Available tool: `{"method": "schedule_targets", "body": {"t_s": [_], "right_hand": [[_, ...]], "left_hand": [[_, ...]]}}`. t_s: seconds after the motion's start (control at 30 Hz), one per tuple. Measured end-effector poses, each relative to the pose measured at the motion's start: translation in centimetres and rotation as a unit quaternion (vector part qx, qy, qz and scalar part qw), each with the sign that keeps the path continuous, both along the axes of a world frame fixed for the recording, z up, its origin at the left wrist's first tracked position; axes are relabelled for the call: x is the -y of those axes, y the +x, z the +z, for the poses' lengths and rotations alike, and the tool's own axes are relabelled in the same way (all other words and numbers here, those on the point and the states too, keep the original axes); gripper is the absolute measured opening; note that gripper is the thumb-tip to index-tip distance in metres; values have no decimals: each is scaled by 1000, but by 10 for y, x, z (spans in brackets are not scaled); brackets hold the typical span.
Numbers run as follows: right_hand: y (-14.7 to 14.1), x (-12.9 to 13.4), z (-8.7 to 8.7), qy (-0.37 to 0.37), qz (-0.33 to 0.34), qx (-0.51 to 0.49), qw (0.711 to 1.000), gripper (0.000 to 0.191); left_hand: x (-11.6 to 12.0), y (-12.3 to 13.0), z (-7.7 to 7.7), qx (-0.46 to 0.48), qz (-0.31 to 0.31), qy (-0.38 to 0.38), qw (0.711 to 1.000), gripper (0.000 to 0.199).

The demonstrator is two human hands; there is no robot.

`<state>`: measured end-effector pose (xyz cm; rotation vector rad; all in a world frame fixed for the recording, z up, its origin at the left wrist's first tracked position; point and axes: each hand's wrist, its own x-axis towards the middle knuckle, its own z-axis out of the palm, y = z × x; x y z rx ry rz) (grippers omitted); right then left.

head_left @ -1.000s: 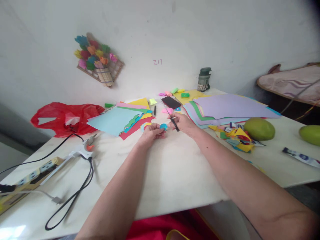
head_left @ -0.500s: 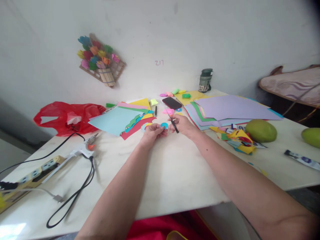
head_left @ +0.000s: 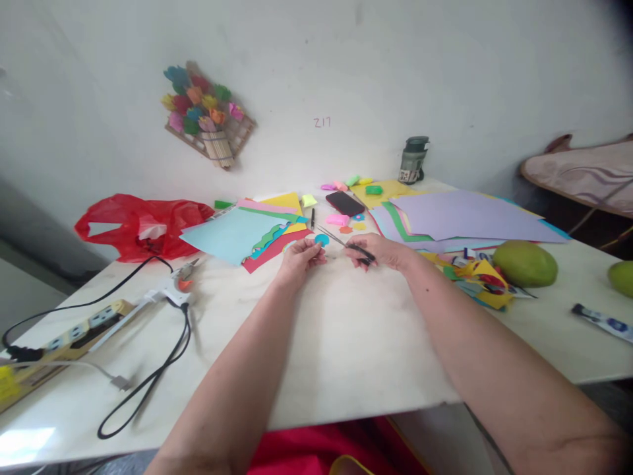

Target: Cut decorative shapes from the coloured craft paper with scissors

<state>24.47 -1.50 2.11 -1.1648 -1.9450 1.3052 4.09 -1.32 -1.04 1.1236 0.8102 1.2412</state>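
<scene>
Between its thumb and fingers my left hand [head_left: 300,258] pinches a small round piece of blue paper [head_left: 322,239]. My right hand [head_left: 378,251] is closed around the black handles of a pair of scissors [head_left: 359,252], whose blades point left toward the blue paper. The blades look slightly parted and reach close to the paper's edge; whether they touch it I cannot tell. Just beyond the hands lie a pink packet [head_left: 337,220], a small orange paper shape [head_left: 345,230] and a black phone [head_left: 345,203].
Coloured paper sheets [head_left: 232,232] lie at left, with more under a lilac sheet [head_left: 459,214] at right. A glue gun [head_left: 174,287], its cable and a power strip [head_left: 89,330] occupy the left side. Paper scraps [head_left: 489,284] and a green mango [head_left: 525,263] are right.
My right hand has swung rightward, turning the scissors from upright to pointing left at the blue paper. The left hand still holds the paper. The view has shifted slightly.
</scene>
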Motion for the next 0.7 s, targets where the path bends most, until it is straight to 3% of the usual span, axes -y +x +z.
{"method": "schedule_targets", "body": {"t_s": [0.37,0.7], "right_hand": [[-4,0,-4,-8,35,51,998,37],[-6,3,-2,-19,32,34,999,35]], "left_hand": [[-2,-2,-4,38,-33,2,999,21],[-1,-2,-2,32,-28,-10,999,21]]}}
